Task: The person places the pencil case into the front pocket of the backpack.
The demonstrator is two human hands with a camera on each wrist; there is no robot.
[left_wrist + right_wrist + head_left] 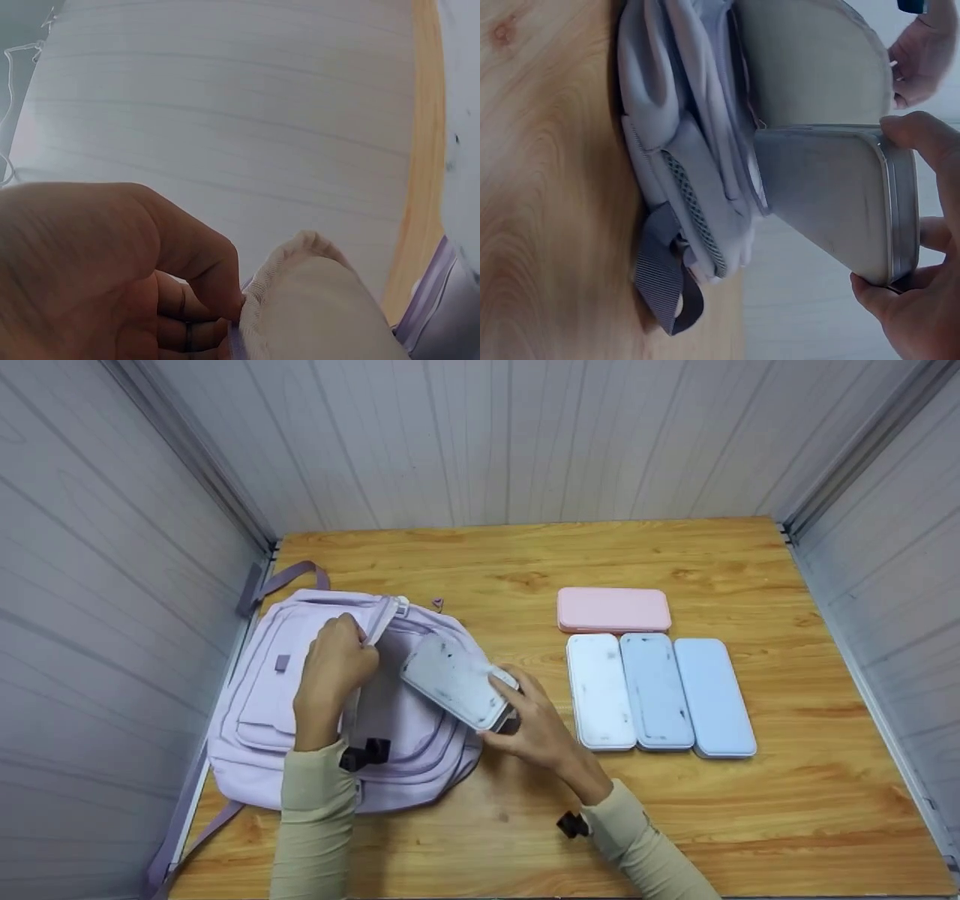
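A lilac backpack (pixel 255 697) lies on the table at the left, its front compartment unzipped. My left hand (pixel 334 667) pinches the edge of the lifted flap; in the left wrist view thumb and fingers (pixel 202 285) close on the zipper edge beside the pale lining (pixel 315 307). My right hand (pixel 536 724) grips a whitish-grey, scuffed pencil case (pixel 457 679) by its near right end, thumb on one side and fingers on the other. The far end of that case overlaps the backpack's opening, and in the right wrist view the case (pixel 825 195) reaches to the zipper edge.
Right of the backpack, a pink case (pixel 613 609) lies crosswise on the wooden table (pixel 510 840). Below it stand a white case (pixel 600 690), a grey-blue case (pixel 657 690) and a light blue case (pixel 715 697) side by side. Panel walls (pixel 465 442) enclose the table; a strap (pixel 289 577) trails left.
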